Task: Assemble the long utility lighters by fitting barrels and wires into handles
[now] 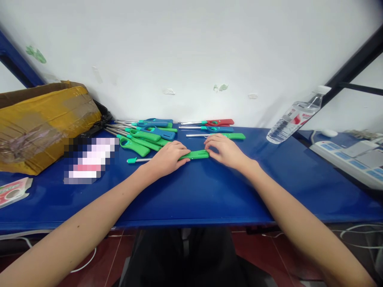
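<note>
My left hand (169,157) is closed around a green long-necked gas lighter (196,154) lying sideways just above the blue table. Its metal tube points left and ends in a teal cap (131,160); the trigger part is hidden under my left hand. My right hand (224,150) pinches at the right end of the handle with thumb and forefinger. Whether something small sits between those fingertips is too fine to make out. Behind my right hand lie a red lighter (220,122), a blue lighter (224,129) and another green lighter (237,136), partly covered by my fingers.
A pile of green and blue lighters (140,149) lies left of my hands. Further left stands a taped cardboard box (50,123), with a blurred-out item (92,161) before it. At right are a tilted water bottle (295,117) and a power strip (344,157). A white wall closes the back.
</note>
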A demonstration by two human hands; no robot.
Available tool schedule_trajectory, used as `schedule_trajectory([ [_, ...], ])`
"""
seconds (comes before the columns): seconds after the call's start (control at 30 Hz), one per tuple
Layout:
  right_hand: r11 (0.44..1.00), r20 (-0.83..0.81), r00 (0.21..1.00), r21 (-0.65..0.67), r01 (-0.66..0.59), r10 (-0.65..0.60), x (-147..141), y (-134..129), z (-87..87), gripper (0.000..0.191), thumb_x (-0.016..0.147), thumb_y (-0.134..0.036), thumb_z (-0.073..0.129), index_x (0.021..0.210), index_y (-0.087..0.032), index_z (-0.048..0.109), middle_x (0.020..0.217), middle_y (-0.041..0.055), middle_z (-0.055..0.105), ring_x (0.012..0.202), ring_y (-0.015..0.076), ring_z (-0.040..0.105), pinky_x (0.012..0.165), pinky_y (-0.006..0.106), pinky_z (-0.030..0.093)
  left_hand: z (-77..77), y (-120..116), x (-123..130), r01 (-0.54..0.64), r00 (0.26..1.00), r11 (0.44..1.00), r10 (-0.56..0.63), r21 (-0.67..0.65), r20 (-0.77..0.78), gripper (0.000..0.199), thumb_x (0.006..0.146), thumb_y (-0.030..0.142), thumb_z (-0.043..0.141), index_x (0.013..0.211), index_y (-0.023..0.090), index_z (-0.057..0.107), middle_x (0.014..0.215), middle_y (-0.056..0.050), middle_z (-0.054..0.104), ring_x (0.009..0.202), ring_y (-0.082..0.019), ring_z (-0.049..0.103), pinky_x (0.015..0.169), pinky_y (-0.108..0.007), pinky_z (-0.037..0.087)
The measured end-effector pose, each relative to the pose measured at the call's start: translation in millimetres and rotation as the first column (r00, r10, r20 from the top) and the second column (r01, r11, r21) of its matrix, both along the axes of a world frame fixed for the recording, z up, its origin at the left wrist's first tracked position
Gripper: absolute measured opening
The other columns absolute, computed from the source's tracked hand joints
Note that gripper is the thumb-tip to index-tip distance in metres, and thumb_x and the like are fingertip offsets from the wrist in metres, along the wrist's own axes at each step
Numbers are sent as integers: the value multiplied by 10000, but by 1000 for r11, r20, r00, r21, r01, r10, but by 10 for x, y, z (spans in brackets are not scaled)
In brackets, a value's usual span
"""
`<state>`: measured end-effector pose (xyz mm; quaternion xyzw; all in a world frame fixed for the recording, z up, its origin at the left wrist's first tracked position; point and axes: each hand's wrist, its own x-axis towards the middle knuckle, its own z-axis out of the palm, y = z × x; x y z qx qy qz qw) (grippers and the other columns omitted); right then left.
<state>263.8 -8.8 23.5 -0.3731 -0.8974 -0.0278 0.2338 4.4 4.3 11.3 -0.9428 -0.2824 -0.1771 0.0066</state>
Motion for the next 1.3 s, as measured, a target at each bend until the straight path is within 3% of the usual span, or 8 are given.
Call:
schedule_trajectory([
  [0.93, 994, 112, 994, 110, -13, 0, 15, -54, 44, 224, 939, -126, 499, 926, -153, 722, 1049, 132, 714, 993, 286, 624, 879, 452, 519, 7, -18, 24, -24, 999, 1000, 24, 2, -23, 270, 960, 278, 606, 1167, 134, 703, 1114, -110, 708, 1060, -274, 610, 948, -410, 477],
  [1.13, 995, 89, 995, 75, -59, 53, -6, -67, 50, 227, 942, -140, 499, 916, -164, 723, 1048, 127, 714, 989, 270, 633, 893, 438, 512, -3, -14, 18, -22, 1000, 1000, 22, -2, -23, 278, 960, 279, 607, 1177, 133, 699, 1128, -108, 706, 1066, -272, 607, 949, -412, 476],
  [1.3, 1000, 79, 997, 15, -15, 14, -20, -82, 80, 224, 940, -173, 512, 894, -170, 732, 1039, 120, 724, 974, 271, 645, 899, 444, 515, -2, -20, 20, -33, 999, 999, 33, 2, -27, 272, 959, 281, 606, 1173, 142, 702, 1126, -102, 709, 1066, -272, 605, 948, -414, 475],
])
